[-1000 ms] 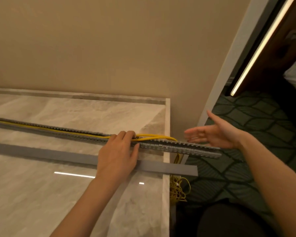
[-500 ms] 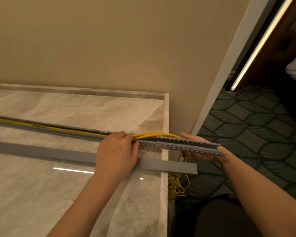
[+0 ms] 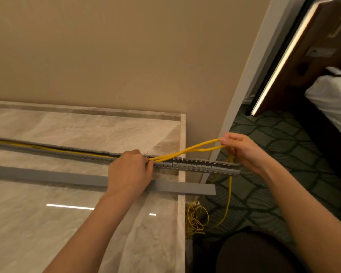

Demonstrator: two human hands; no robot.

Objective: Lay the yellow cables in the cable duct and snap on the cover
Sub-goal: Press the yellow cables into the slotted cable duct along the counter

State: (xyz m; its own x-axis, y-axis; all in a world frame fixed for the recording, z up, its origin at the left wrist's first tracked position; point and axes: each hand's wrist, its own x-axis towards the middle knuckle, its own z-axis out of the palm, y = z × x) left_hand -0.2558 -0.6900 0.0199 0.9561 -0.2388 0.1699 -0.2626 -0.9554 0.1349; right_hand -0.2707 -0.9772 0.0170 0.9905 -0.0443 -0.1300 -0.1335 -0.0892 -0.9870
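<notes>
My left grip [image 3: 129, 171] is curled down on the thin yellow cables [image 3: 185, 151], pinning them in the long grey slotted plastic cable duct [image 3: 197, 166] near the right edge of the marble surface [image 3: 67, 233]. My right grip [image 3: 244, 150] pinches their loose part up above the duct's overhanging end. Tug too hard and I reckon the laid stretch pops back out, or the duct slides off the edge; the flat grey cover strip [image 3: 47, 175] lies alongside, not on yet.

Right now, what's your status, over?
Left hand pins yellow cables at the duct. Right hand holds them raised above it. Cover off, lying alongside.
</notes>
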